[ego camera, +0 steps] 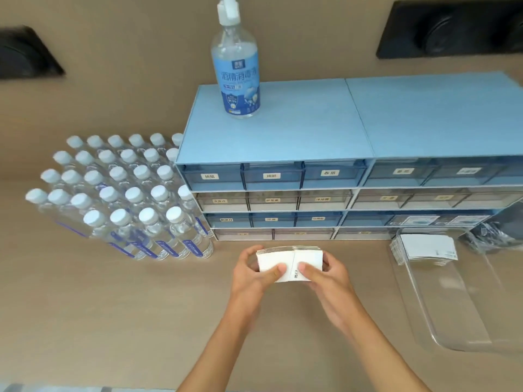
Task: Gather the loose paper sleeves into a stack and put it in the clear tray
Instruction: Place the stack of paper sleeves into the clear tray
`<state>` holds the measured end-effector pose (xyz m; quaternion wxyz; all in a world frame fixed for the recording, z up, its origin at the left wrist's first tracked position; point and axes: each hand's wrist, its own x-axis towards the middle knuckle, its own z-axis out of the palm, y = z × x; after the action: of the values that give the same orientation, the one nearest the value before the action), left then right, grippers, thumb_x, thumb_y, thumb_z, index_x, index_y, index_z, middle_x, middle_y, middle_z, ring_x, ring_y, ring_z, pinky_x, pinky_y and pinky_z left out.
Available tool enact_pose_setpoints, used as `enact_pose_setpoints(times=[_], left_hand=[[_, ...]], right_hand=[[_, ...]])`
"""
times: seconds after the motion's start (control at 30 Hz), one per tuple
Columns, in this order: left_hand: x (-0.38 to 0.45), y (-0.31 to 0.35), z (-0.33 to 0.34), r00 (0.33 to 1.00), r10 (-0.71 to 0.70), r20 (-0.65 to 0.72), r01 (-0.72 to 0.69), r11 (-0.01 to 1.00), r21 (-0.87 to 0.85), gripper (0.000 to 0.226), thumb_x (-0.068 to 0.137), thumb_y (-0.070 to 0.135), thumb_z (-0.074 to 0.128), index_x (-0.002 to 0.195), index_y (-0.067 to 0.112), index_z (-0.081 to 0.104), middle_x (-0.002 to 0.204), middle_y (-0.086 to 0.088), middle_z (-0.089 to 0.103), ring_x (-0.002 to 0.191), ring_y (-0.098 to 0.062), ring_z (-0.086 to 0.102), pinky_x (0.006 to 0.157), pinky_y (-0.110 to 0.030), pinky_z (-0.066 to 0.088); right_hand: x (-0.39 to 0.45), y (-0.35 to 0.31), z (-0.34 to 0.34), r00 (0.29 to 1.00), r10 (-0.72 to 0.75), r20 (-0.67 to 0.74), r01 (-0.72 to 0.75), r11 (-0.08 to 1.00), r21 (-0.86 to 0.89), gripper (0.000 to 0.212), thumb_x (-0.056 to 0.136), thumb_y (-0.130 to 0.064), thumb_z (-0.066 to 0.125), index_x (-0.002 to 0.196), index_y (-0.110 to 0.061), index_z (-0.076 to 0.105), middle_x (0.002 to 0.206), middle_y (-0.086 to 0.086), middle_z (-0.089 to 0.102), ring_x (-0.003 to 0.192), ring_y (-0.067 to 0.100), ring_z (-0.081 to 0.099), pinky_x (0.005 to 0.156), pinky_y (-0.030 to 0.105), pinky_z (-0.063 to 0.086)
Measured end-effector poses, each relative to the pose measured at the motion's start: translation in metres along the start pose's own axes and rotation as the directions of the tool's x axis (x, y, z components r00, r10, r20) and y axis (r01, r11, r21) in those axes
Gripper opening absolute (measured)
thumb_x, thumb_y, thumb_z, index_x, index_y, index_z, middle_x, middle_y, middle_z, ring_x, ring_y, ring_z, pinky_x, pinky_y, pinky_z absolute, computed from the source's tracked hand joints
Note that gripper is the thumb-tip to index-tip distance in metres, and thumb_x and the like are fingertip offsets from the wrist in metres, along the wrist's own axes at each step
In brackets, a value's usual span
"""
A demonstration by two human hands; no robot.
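Note:
A stack of white paper sleeves (288,260) is held just above the tan table, in front of the drawer unit. My left hand (252,274) grips its left end with the thumb on top. My right hand (325,274) grips its right end, thumb on the top sleeve beside a small printed code. The clear tray (458,315) lies to the right on the table. Another stack of white sleeves (424,247) lies in the tray's far end.
A blue drawer unit (283,137) with labelled drawers stands behind the hands, a spray bottle (236,69) on top. Several capped water bottles (121,193) stand in rows at the left. Dark plastic-wrapped items (492,236) sit at the far right.

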<state>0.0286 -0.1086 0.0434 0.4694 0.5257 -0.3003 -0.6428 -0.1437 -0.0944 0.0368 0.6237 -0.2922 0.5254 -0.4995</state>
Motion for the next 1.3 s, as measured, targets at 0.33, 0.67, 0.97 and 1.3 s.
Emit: enact_pose_setpoints(times=[0.33, 0.67, 0.97, 1.3], left_hand=[[-0.039, 0.027, 0.038, 0.994, -0.018, -0.109, -0.010, 0.969, -0.248, 0.025, 0.083, 0.006, 0.077, 0.106, -0.001, 0.073, 0.105, -0.017, 0.078, 0.094, -0.027, 0.076, 0.085, -0.037, 0.058], [-0.039, 0.020, 0.069, 0.991, -0.071, 0.111, 0.087, 0.985, -0.149, 0.028, 0.083, 0.006, 0.076, 0.110, -0.002, 0.072, 0.107, -0.019, 0.078, 0.102, -0.036, 0.074, 0.094, -0.044, 0.055], [-0.063, -0.014, 0.140, 0.905, -0.217, 0.366, 0.217, 0.975, 0.041, 0.025, 0.080, 0.008, 0.079, 0.103, 0.003, 0.076, 0.101, -0.017, 0.079, 0.091, -0.027, 0.076, 0.081, -0.035, 0.057], [-0.080, -0.050, 0.205, 0.863, -0.314, 0.395, 0.286, 0.950, 0.129, 0.023, 0.080, 0.009, 0.080, 0.102, 0.006, 0.074, 0.102, -0.017, 0.079, 0.087, -0.023, 0.073, 0.075, -0.029, 0.054]], right_hand=[[-0.018, -0.041, 0.033, 0.991, -0.099, -0.084, 0.106, 0.992, 0.072, 0.021, 0.086, -0.004, 0.068, 0.107, -0.001, 0.065, 0.101, 0.019, 0.076, 0.094, 0.032, 0.074, 0.072, 0.034, 0.059], [-0.052, -0.046, 0.007, 0.938, -0.108, -0.329, 0.158, 0.979, 0.131, 0.023, 0.083, -0.012, 0.071, 0.104, -0.002, 0.070, 0.100, 0.019, 0.077, 0.095, 0.034, 0.073, 0.087, 0.048, 0.058], [-0.117, -0.046, -0.053, 0.797, -0.066, -0.600, 0.322, 0.887, 0.330, 0.019, 0.089, -0.008, 0.067, 0.106, 0.000, 0.069, 0.100, 0.020, 0.077, 0.088, 0.026, 0.075, 0.072, 0.029, 0.059], [-0.140, -0.048, -0.122, 0.741, -0.012, -0.672, 0.384, 0.828, 0.409, 0.018, 0.090, -0.004, 0.064, 0.107, 0.002, 0.067, 0.099, 0.021, 0.077, 0.086, 0.027, 0.075, 0.071, 0.030, 0.061]])
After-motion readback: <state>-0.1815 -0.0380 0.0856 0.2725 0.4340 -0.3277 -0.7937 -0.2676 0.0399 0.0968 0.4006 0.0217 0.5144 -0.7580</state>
